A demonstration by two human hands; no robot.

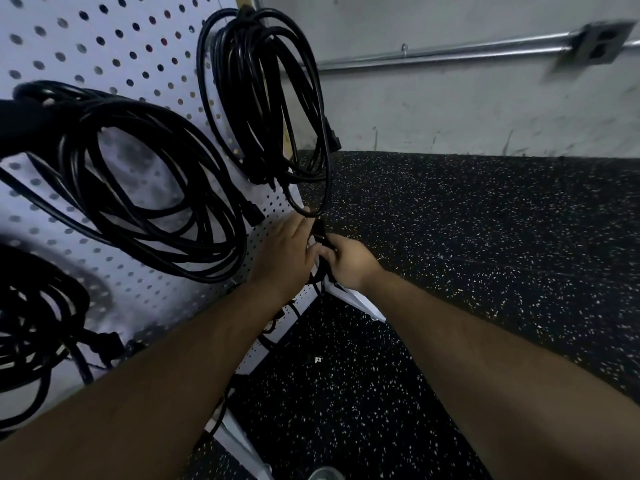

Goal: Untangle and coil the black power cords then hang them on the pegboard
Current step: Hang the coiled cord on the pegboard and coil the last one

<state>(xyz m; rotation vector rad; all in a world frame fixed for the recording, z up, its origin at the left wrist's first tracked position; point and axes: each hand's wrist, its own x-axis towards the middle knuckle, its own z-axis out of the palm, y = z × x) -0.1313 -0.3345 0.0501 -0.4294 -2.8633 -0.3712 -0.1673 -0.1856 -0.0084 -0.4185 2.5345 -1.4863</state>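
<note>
The cord (320,233) in hand sits at the lower right edge of the pegboard (114,39), between the two hands. The right hand (348,263) has its fingers curled round a bunch of its black strands, which trail down below the fist. The left hand (285,252) lies against the cord from the other side, but its fingers are hidden behind its back, so its grip cannot be told. A low loop of the top coil (256,98) hangs just above the hands; whether the held cord belongs to that coil is unclear.

Two more coils hang on the board, the middle coil (149,188) and the bottom coil (31,323), so most of the hanging seems done. The step looks like sorting or tucking a loose end. The next move probably calls for freeing the strands from one another, gathering them into even loops, and lifting them to a hook without dragging down the top coil.

Beyond lie the speckled floor (485,237), the wall (450,109), its conduit (450,51) and an outlet (601,41).
</note>
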